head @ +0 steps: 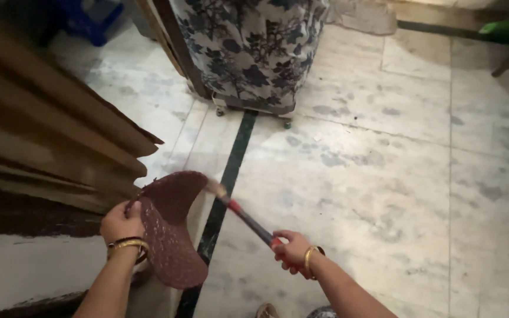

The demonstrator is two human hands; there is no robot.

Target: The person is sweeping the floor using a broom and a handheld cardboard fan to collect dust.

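Note:
My left hand (122, 222) grips the edge of a dark maroon woven mat (169, 227), folded and held up off the floor. My right hand (290, 250) is closed around the red and dark blue handle of a brush (248, 222). The brush's pale bristle end (214, 188) touches the mat's upper edge and is blurred. Both wrists wear gold bangles.
A marble floor (384, 176) with grey smudges and a dark inlaid strip (231, 171) lies below. An appliance under a blue floral cover (248, 47) stands on small wheels at the top. Wooden door panels (48, 135) lean at the left. A foot shows at the bottom edge.

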